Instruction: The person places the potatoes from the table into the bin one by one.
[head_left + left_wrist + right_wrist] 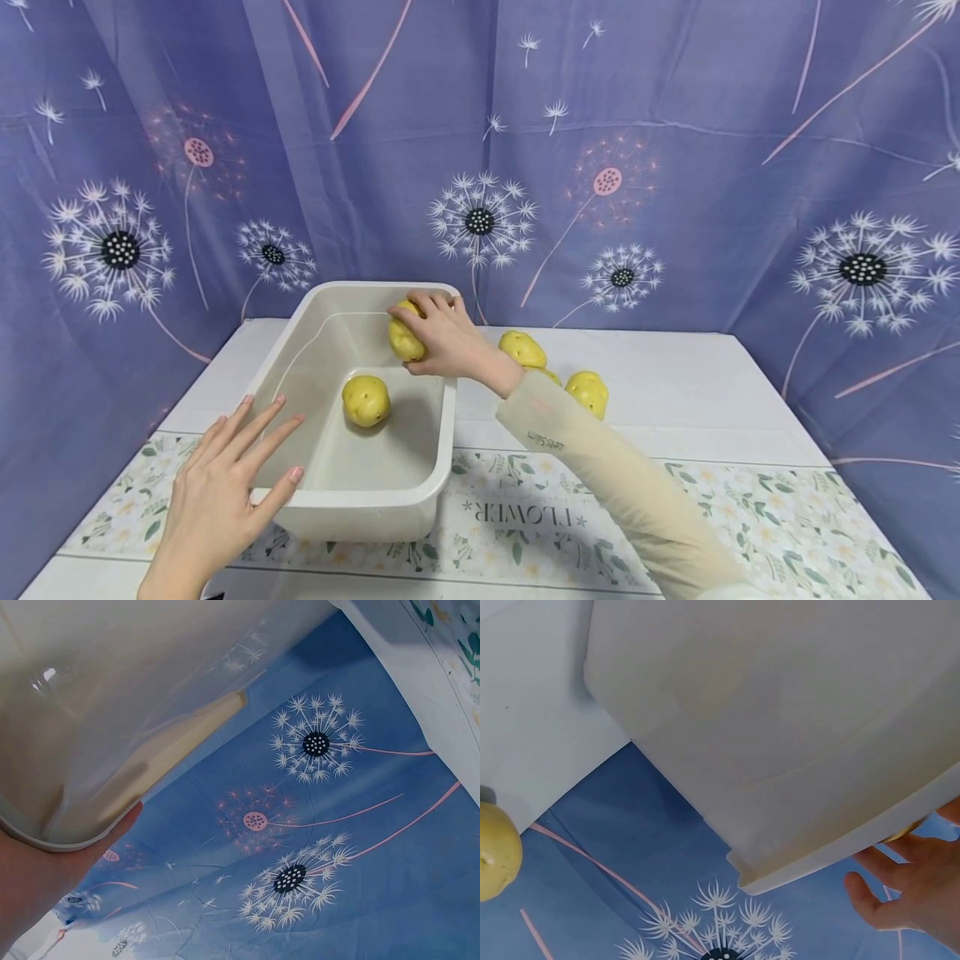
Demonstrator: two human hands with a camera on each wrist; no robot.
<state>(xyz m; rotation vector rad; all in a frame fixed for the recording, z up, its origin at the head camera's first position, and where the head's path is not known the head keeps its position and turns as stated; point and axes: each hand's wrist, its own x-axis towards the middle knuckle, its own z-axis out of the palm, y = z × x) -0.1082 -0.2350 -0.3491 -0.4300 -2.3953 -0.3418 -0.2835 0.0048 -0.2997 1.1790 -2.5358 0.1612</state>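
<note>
My right hand point(447, 340) grips a yellow potato point(405, 335) over the back right part of a deep off-white basin point(360, 499). Only a sliver of that potato point(904, 831) shows past the rim in the right wrist view. Another potato point(366, 401) lies on the basin's floor. At the basin's front left corner, my left hand point(220, 493) has its fingers spread and nearly straight. The left wrist view shows this hand point(45, 881) against the basin's rim point(67, 846).
Right of the basin, several potatoes point(587, 393) lie on the white tabletop point(675, 392), one partly behind my right forearm. A floral strip point(525, 500) printed with FLOWER crosses the table's front. Blue dandelion-patterned cloth point(675, 167) hangs around the back and sides.
</note>
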